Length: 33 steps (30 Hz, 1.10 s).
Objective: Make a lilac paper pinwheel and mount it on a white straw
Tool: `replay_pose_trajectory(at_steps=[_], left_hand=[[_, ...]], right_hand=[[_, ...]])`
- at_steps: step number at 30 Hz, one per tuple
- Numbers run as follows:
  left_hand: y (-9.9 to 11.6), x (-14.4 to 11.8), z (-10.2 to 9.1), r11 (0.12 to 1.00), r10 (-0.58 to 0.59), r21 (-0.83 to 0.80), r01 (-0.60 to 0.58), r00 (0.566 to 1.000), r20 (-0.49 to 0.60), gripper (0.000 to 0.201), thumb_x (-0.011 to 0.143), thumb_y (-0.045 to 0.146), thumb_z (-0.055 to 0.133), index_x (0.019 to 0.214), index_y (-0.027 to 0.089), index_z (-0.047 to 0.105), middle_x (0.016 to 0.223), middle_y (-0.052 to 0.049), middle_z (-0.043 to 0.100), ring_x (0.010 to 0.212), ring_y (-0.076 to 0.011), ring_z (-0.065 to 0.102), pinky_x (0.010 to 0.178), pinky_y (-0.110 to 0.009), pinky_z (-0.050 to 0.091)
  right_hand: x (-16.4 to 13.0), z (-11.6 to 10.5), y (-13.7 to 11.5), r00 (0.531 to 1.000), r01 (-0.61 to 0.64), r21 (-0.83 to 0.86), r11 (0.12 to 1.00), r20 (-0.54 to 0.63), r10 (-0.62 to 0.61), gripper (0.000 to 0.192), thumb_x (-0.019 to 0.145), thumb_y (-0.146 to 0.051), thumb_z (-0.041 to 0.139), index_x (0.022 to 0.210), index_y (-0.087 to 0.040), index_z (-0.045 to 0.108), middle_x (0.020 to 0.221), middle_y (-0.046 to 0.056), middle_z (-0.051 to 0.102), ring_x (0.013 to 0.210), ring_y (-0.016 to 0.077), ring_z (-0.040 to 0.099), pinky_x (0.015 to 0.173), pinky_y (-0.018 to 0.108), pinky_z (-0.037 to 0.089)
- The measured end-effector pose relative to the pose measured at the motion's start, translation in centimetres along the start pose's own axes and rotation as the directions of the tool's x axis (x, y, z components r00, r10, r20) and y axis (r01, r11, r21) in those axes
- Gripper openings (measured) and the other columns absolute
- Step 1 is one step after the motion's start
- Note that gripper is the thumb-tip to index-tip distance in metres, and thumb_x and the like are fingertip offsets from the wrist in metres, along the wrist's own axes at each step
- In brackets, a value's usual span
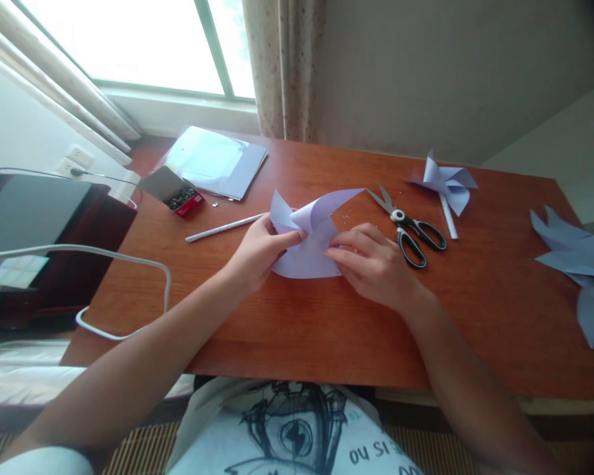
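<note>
A pale lilac paper pinwheel (309, 254), partly folded, is between my two hands above the wooden table. My left hand (264, 247) grips it from the left, the thumb pressing near its centre and the other fingers behind the paper. With fingertips pinched together, my right hand (369, 260) holds the right edge of the sheet. Two blades curl up at the top, while the lower part lies fairly flat. Just left of the pinwheel rests a rolled white paper stick (225, 227), its right end hidden behind my left hand and the paper.
Black-handled scissors (406, 227) lie partly open right of my hands. Beyond them is a pinwheel on a stick (445, 185); more paper pinwheels (574, 257) sit far right. At left are a small open red box (188, 202), a folder (218, 161) and a white cable (165, 284).
</note>
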<state>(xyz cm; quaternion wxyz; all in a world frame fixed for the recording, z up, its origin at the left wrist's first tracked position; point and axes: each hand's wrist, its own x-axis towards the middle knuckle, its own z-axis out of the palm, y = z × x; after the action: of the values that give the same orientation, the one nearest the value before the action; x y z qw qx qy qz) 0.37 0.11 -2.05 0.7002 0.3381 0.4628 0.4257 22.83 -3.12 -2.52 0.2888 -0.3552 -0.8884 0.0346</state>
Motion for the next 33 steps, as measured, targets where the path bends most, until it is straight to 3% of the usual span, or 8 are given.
replay_pose_trajectory(at_steps=[13, 22, 28, 33], left_hand=[[0.5, -0.1, -0.3, 0.993, -0.093, -0.063, 0.097, 0.994, 0.059, 0.032, 0.063, 0.015, 0.081, 0.092, 0.013, 0.070, 0.083, -0.005, 0.076, 0.070, -0.0181, 0.068, 0.068, -0.028, 0.051], [0.4, 0.1, -0.3, 0.989, -0.133, -0.057, 0.136, 0.990, 0.049, 0.032, 0.061, 0.017, 0.083, 0.090, 0.014, 0.069, 0.080, -0.005, 0.075, 0.067, -0.0188, 0.068, 0.064, -0.029, 0.050], [-0.2, 0.1, -0.4, 0.999, -0.040, -0.009, 0.041, 0.999, 0.025, 0.034, 0.064, 0.016, 0.082, 0.095, 0.015, 0.069, 0.086, -0.003, 0.074, 0.074, -0.0178, 0.067, 0.069, -0.027, 0.051], [-0.7, -0.1, 0.0, 0.992, 0.076, 0.102, -0.073, 0.997, -0.022, 0.045, 0.063, 0.022, 0.085, 0.104, 0.016, 0.068, 0.096, -0.004, 0.073, 0.083, -0.0186, 0.066, 0.074, -0.027, 0.051]], right_hand=[[-0.2, -0.4, 0.2, 0.999, 0.033, -0.013, 0.999, -0.006, -0.033, 0.038, 0.092, -0.009, 0.061, 0.122, -0.031, 0.072, 0.109, 0.006, 0.075, 0.097, 0.0223, 0.061, 0.086, 0.037, 0.057], [0.0, -0.5, -0.3, 0.999, -0.034, 0.103, 0.994, 0.004, 0.034, 0.029, 0.093, -0.016, 0.064, 0.113, -0.034, 0.076, 0.100, 0.004, 0.075, 0.090, 0.0201, 0.063, 0.078, 0.034, 0.057], [0.5, -0.7, -0.9, 0.996, -0.063, 0.244, 0.968, -0.048, 0.077, 0.018, 0.090, -0.019, 0.068, 0.100, -0.030, 0.078, 0.094, 0.004, 0.073, 0.086, 0.0201, 0.058, 0.070, 0.034, 0.053], [1.0, -0.7, -1.9, 0.963, -0.184, 0.255, 0.949, -0.147, 0.226, 0.008, 0.087, -0.025, 0.072, 0.084, -0.030, 0.077, 0.100, 0.006, 0.069, 0.093, 0.0241, 0.058, 0.078, 0.042, 0.053]])
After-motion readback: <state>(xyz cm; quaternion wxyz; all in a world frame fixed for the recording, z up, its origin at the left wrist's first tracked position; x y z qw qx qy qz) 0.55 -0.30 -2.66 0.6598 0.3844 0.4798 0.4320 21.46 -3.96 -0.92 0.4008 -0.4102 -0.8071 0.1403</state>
